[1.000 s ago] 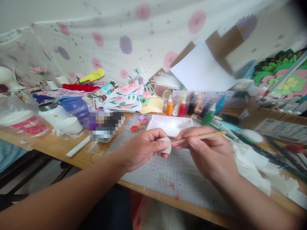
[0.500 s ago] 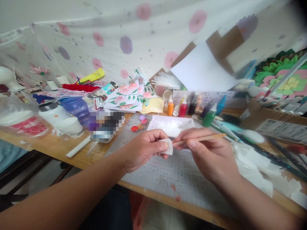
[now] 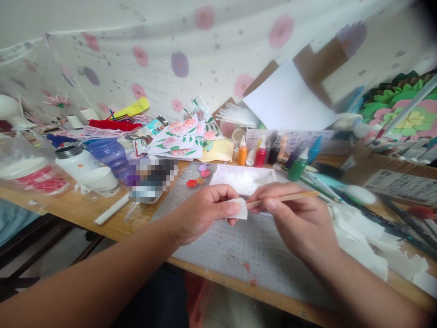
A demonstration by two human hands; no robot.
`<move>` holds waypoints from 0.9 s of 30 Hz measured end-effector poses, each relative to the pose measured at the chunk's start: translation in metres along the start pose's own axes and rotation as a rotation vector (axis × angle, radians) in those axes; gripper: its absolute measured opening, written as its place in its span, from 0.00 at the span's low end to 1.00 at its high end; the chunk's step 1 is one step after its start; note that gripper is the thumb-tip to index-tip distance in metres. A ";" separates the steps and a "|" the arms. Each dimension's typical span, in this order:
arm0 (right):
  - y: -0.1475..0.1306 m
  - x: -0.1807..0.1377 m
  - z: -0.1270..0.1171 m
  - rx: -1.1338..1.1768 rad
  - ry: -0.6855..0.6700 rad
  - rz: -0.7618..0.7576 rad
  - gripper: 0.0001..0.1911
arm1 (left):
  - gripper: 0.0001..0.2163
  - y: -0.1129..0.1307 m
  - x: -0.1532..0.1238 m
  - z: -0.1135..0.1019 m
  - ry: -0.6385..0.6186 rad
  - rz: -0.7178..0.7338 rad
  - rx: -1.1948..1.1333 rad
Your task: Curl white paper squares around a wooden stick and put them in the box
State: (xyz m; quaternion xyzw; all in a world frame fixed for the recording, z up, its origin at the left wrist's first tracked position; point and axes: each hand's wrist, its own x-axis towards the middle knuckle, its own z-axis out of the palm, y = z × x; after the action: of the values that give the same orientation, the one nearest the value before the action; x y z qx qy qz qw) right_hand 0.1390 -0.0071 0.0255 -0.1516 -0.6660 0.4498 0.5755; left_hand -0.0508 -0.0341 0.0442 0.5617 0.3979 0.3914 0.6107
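Observation:
My left hand (image 3: 201,214) pinches a small white paper piece (image 3: 241,208) between thumb and fingers, above a grey gridded cutting mat (image 3: 239,250). My right hand (image 3: 297,218) is closed round a thin wooden stick (image 3: 290,197), held level, with its left end meeting the paper piece. Both hands hover just over the mat, close to each other. Behind them lies a white tray-like sheet (image 3: 244,177).
Small paint bottles (image 3: 269,152) stand in a row behind the mat. White jars and a cup (image 3: 87,171) sit at the left, flower-painted cards (image 3: 180,136) at the back, white paper scraps (image 3: 368,246) at the right. The wooden table edge (image 3: 235,284) runs near me.
The paper piece and stick have shifted very slightly; the stick's far end has dipped a little. Both hands stay in place.

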 end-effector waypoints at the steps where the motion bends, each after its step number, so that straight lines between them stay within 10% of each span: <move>1: 0.000 0.000 0.000 -0.006 0.003 -0.003 0.10 | 0.07 0.000 0.001 0.000 0.008 0.008 0.011; 9: 0.000 0.000 0.000 -0.074 0.072 0.007 0.10 | 0.14 0.006 -0.001 0.001 0.584 0.157 0.545; 15: -0.003 0.001 0.001 -0.190 0.061 -0.031 0.09 | 0.07 0.013 -0.007 0.017 0.336 0.222 0.592; 27: -0.005 0.003 0.002 -0.252 0.034 -0.022 0.09 | 0.07 0.010 -0.003 0.019 0.335 0.131 0.455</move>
State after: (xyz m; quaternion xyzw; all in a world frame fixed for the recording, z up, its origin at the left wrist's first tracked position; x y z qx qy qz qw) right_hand 0.1383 -0.0084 0.0311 -0.2227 -0.7090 0.3536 0.5680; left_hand -0.0347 -0.0428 0.0558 0.6362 0.5336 0.4181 0.3683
